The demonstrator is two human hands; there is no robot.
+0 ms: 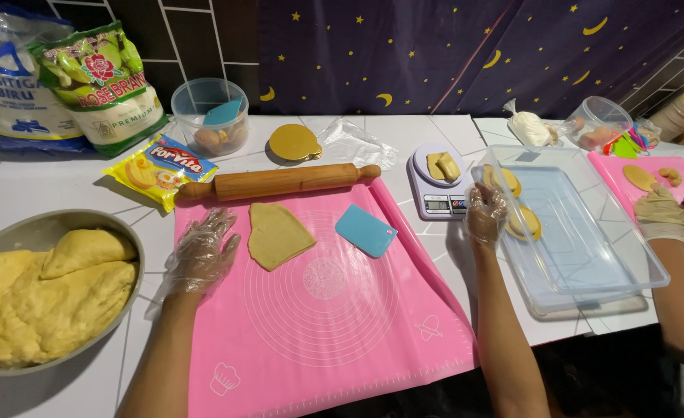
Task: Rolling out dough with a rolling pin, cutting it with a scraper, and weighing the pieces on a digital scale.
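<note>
My left hand (198,255), in a clear plastic glove, lies flat and open on the pink silicone mat (334,325), just left of a flattened yellow dough piece (277,234). My right hand (486,213), also gloved, reaches over the left rim of a clear plastic container (589,263) with its fingers curled beside a filled dough piece (526,223). Whether it grips that piece is hidden by the glove. A second dough piece (506,179) lies further back in the container.
A wooden rolling pin (278,183) and a blue scraper (366,230) lie on the mat. A metal bowl of dough (48,298) sits left, with flour bags (98,81) behind. A small scale (437,183) holds dough. Another person's gloved hand (661,214) works at the right.
</note>
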